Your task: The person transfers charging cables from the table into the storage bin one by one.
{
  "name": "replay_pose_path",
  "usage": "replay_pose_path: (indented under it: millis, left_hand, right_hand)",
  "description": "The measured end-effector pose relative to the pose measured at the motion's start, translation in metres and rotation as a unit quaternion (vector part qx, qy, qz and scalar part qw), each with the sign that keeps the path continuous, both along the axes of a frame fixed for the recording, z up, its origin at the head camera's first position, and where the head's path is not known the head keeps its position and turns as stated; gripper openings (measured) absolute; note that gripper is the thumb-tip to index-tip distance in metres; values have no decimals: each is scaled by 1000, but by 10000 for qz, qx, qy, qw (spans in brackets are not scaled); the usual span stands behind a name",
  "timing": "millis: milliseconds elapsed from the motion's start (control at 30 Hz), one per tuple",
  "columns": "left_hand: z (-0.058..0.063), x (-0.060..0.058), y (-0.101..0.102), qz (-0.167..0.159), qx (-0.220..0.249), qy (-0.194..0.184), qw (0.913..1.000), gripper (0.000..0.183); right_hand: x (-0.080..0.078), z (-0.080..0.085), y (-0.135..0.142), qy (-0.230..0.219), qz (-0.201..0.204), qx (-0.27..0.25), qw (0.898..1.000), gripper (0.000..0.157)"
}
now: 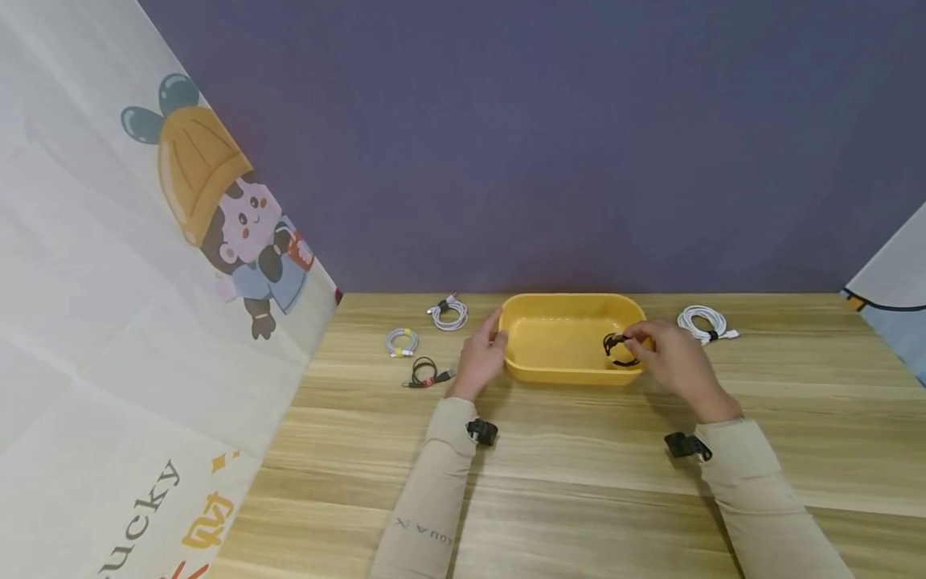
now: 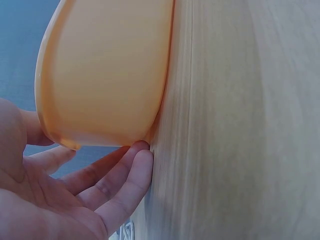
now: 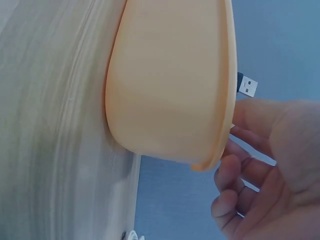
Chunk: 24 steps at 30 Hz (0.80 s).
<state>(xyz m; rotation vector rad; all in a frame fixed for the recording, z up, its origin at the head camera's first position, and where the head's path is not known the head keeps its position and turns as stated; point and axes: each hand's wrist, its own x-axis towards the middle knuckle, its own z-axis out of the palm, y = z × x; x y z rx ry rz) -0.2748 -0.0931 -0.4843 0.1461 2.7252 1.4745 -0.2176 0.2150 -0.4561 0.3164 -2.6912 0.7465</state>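
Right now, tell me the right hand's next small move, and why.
Probably lower the held black cable into the yellow tray and release it: the right hand holds it at the tray's right end, a USB plug shows above the edge in the right wrist view, and the left hand touches the opposite end.

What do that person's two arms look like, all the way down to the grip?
The arms wear a long beige fabric left sleeve and a matching right sleeve. Dark lettering, too blurry to read, marks the left one. A small, black, boxy device sits at the left wrist, and another at the right. Neither the left grip nor the right grip wears a glove.
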Motion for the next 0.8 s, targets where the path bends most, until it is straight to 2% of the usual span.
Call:
replay_pose_path:
  millis: [433, 800]
  left_hand:
    - [-1, -4, 3, 15, 121, 3, 9999, 52]
    - [-1, -7, 9, 58, 83, 67, 9999, 52]
  right_hand:
    - [-15, 10, -1, -509, 327, 704, 9957, 16]
    - [-26, 13, -2, -662, 458, 1209, 9894, 9]
